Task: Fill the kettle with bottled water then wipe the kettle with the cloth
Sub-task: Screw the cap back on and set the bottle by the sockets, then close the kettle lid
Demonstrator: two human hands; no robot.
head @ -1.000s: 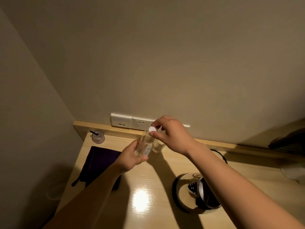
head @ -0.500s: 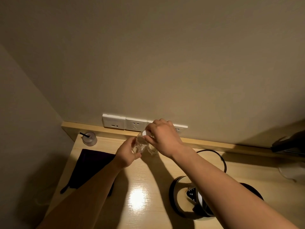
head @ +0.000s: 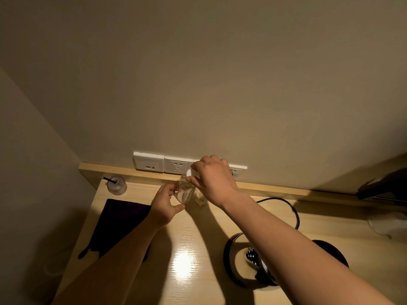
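Fingers (head: 192,176) of the right hand (head: 212,179) were pinched tight on the white cap (head: 189,172) of the water bottle (head: 184,191), while the left hand (head: 165,204) was wrapped round the clear body just below, holding it steady. So both hands were closed on the same thing, cap end up top, bottle roughly upright with a slight lean toward the back wall. Couldn't tell if the cap was already loose or still threaded on.

The bit that matters for the pour: the kettle (head: 246,260) sat well off to the right and nearer the person, lid open, partly hidden under the right forearm. The bottle was at the far edge of the counter (head: 191,249), close to the wall sockets (head: 176,165), so it'd have to travel right and back. I'd guess the left hand carries it.

The purple cloth (head: 120,223) was lying flat on the left side, untouched, with a small capped cup (head: 116,184) behind it.

Compared with a second ago, the bottle and both hands had shifted further toward the wall, and the kettle's black cord (head: 295,213) had come into view.
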